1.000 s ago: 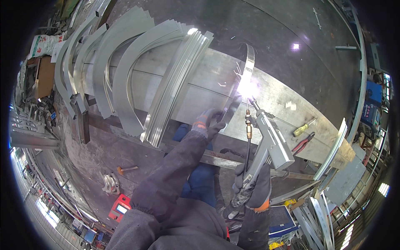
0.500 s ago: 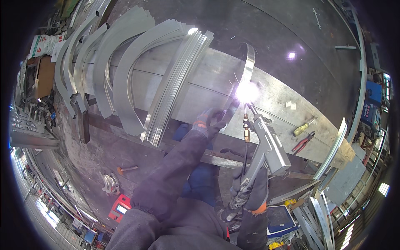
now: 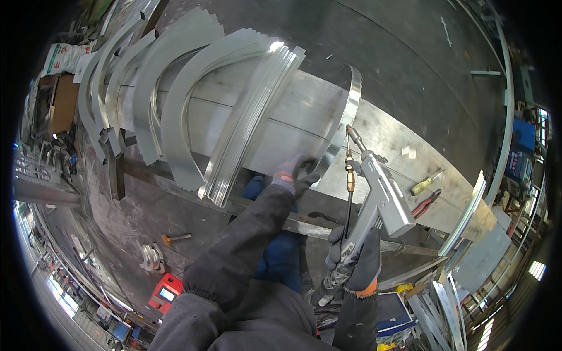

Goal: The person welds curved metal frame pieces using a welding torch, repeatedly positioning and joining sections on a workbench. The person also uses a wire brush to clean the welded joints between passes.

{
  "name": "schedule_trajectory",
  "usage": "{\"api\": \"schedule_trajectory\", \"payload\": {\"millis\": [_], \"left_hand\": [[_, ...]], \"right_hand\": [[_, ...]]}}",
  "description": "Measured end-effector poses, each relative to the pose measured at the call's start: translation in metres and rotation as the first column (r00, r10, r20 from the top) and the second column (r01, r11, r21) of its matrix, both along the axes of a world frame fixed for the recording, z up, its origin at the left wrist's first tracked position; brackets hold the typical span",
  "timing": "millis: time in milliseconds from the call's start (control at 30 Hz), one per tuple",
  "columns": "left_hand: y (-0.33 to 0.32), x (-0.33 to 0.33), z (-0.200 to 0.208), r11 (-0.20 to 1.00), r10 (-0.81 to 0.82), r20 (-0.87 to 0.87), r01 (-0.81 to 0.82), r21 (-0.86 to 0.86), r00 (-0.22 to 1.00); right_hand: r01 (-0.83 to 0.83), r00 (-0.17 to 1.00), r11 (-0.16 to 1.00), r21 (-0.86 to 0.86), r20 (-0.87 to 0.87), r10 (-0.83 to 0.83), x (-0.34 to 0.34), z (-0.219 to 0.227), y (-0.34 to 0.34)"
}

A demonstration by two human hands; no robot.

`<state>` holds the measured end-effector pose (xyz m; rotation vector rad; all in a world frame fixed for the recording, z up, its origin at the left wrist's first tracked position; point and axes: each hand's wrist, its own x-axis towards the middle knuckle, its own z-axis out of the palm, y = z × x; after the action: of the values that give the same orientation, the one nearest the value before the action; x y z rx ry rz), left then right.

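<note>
In my right hand, gloved in grey with an orange cuff, is a grey laser welding gun. A brass-fitted wire feed tube runs alongside its nozzle. The nozzle tip rests at or very near a shiny curved metal strip standing on edge across the flat metal plate. No arc glows at the tip. My gloved left hand has its fingers closed around the near end of the strip, at the plate's near edge; the exact contact is partly hidden.
Left of the strip lies a stack of long metal strips, then several curved sheet pieces. On the right are a yellow-handled screwdriver and red-handled pliers. Below are a hammer and a red box with a screen.
The bright welding arc and its sparks have gone out. The welding gun has shifted slightly right and up along the strip; my left hand has hardly moved.
</note>
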<state>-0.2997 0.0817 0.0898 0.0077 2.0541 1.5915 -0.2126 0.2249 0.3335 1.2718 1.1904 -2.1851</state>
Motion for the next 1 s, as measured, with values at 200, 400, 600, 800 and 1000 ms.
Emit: {"api": "schedule_trajectory", "payload": {"millis": [200,400,600,800,1000], "left_hand": [[-0.001,0.001,-0.002,1.0,-0.009,-0.011,0.009,-0.003,1.0],[0.0,0.002,-0.005,1.0,-0.001,-0.01,0.001,0.002,1.0],[0.0,0.002,-0.002,1.0,0.006,-0.004,-0.006,0.015,1.0],[0.0,0.001,0.001,1.0,0.0,-0.029,0.0,-0.008,1.0],[0.0,0.0,0.005,1.0,-0.008,-0.015,0.008,-0.013,1.0]], "right_hand": [[-0.035,0.995,0.999,0.014,-0.096,0.036,-0.015,-0.005,-0.002],[-0.028,0.998,0.997,0.074,-0.054,0.032,-0.021,-0.007,-0.004],[-0.016,0.999,0.997,0.078,-0.05,0.02,-0.021,-0.009,-0.006],[-0.015,0.996,0.999,0.035,-0.087,0.018,-0.02,-0.011,-0.005],[-0.038,0.996,0.999,0.032,-0.085,0.041,-0.017,-0.01,-0.003]]}}
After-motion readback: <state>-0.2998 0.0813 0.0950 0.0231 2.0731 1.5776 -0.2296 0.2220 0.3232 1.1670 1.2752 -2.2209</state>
